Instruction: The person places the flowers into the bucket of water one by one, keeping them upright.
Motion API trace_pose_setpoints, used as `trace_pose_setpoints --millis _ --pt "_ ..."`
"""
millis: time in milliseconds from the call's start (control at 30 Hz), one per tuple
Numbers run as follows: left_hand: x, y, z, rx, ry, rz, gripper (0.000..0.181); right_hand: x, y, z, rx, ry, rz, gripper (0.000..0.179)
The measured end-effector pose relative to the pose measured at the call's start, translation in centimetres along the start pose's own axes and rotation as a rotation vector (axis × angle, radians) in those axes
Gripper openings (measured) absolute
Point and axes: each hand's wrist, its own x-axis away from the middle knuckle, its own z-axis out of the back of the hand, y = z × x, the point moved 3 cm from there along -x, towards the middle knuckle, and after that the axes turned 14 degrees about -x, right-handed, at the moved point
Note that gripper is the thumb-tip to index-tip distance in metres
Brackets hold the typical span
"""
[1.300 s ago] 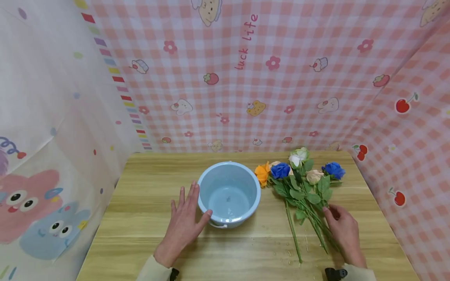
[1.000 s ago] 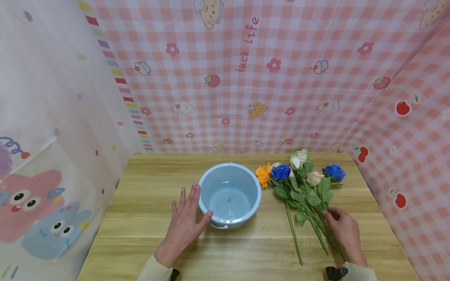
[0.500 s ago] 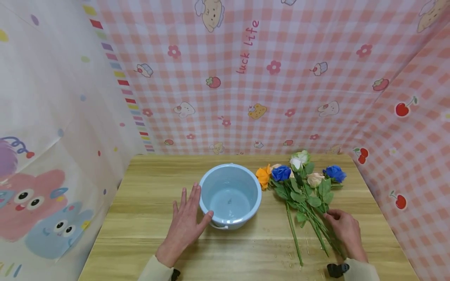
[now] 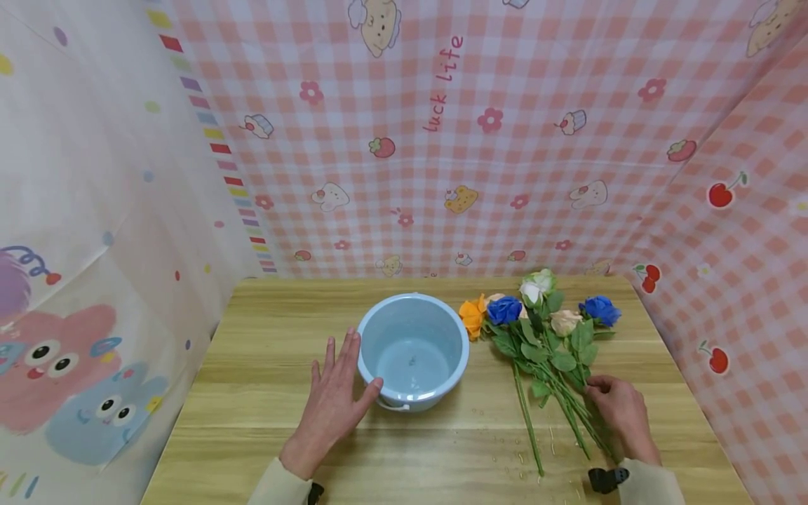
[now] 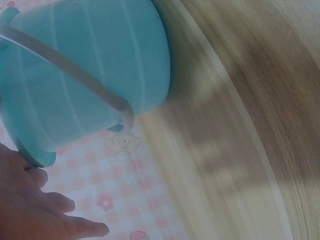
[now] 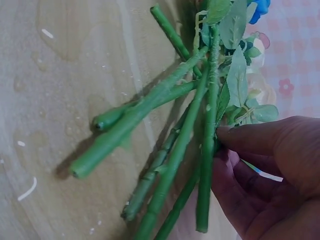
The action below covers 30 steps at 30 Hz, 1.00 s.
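Note:
A light blue bucket (image 4: 413, 403) stands upright on the table, its inside glinting as with clear water and its handle (image 5: 75, 72) hanging down the side. My left hand (image 4: 328, 407) has its fingers spread, with fingertips and thumb against the bucket's left rim. To the right lies a loose bunch of roses (image 4: 546, 351), blue, white, cream and orange, with green stems pointing towards me. At the right side of the bunch, my right hand (image 4: 621, 414) pinches a rose stem (image 6: 218, 140) between thumb and index finger. Most of that stem is hidden behind others.
Water drops (image 4: 520, 456) dot the wooden table (image 4: 429, 456) around the stem ends. A pink checked cloth (image 4: 404, 175) hangs behind the table and a second one on the right. At the left hangs a white printed cloth (image 4: 126, 231).
My right hand has shifted slightly to the right along the edge of the bunch. The roses, bucket and left hand hold their places; the whole head view has tilted a little.

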Motion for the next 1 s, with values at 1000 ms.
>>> trace_pose_setpoints --millis 1000 --pt "0.1 0.0 -0.3 0.020 0.008 0.013 0.090 2.5 -5.7 2.2 -0.093 0.212 0.129 0.023"
